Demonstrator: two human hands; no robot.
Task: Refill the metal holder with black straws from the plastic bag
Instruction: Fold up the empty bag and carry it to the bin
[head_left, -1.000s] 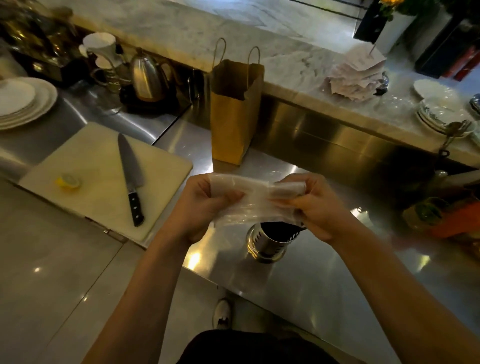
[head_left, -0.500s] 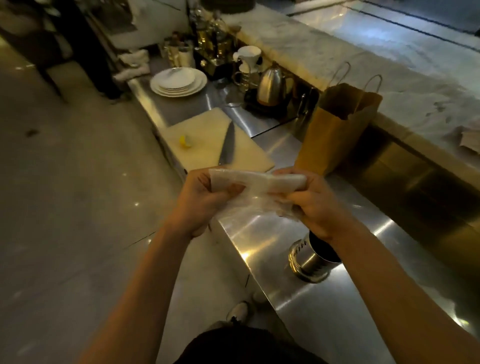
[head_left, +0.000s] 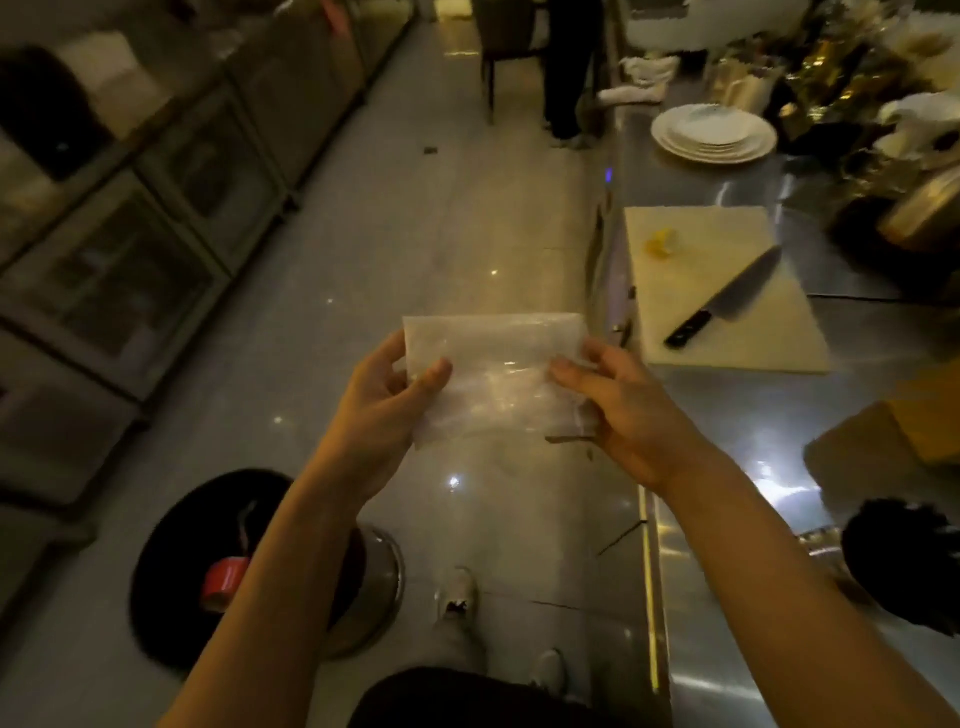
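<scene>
Both hands hold the plastic bag (head_left: 493, 379) stretched flat between them, out over the floor: the left hand (head_left: 384, 405) pinches its left edge, the right hand (head_left: 628, 410) its right. The black straws (head_left: 898, 566) stand on the counter (head_left: 727, 519), behind and right of the right hand.

The plastic bag (head_left: 493, 379) is clear, crinkled and flattened, with nothing visible inside it. I hold it up over the floor, stretched level between my 2 hands, left hand (head_left: 387, 410) pinching its left edge, right hand (head_left: 631, 415) its right. The metal holder (head_left: 826, 540) stands on the counter (head_left: 727, 597) at far right, packed with black straws (head_left: 898, 561).
</scene>
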